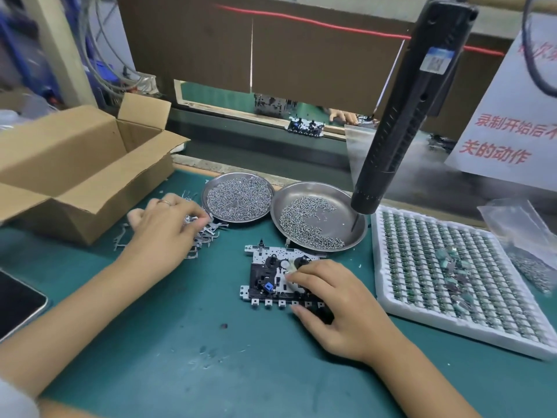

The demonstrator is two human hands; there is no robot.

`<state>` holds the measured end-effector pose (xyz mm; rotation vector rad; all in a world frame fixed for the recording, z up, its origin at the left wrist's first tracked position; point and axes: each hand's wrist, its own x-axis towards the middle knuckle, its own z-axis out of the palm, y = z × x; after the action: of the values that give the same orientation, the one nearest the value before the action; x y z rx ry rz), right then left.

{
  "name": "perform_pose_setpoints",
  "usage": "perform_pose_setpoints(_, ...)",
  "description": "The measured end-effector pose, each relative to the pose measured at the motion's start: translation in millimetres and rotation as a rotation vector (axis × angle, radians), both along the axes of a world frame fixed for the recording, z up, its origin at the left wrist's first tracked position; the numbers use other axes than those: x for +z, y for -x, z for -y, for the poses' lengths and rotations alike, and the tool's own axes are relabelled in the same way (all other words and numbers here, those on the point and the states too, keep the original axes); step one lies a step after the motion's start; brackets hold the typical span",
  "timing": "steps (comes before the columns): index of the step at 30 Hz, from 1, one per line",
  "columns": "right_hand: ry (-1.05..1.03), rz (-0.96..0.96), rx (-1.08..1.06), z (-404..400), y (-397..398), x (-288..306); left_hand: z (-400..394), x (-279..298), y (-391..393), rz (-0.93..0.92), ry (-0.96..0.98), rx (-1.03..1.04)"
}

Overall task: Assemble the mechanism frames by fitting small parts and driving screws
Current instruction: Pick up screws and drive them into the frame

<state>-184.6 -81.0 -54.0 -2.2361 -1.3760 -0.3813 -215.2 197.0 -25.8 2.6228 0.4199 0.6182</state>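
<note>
Green mat point(168, 342), white-and-black mechanism frame point(265, 276), blue part

A: Readable text?
B: Only on the white sign point(509, 122), far right. Red Chinese characters. One line reads "录制开始后不", cut off at the frame edge. Line below: "关的动作". Top line is too cropped to read.
A: The label point(437, 60) on the black driver point(404, 116)?
B: Blue-and-white sticker with a code-like print. Too blurred to read.
</note>
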Motion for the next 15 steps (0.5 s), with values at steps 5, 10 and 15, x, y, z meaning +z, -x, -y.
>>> perform_pose_setpoints(5,-0.017,-0.017,-0.009,-0.4,0.9,0.3,-6.6,8.2,0.7,0.060,0.181,-0.124)
perform_pose_setpoints(10,-0.034,-0.008,-0.027,0.4,0.2,-2.7,-6.4,7.3,4.9,0.117,0.348,-0.186)
perform_pose_setpoints(15,-0.204,0.045,-0.063,-2.5,-0.3,-3.4,15.0,12.7,4.7,0.198,0.688,-0.335)
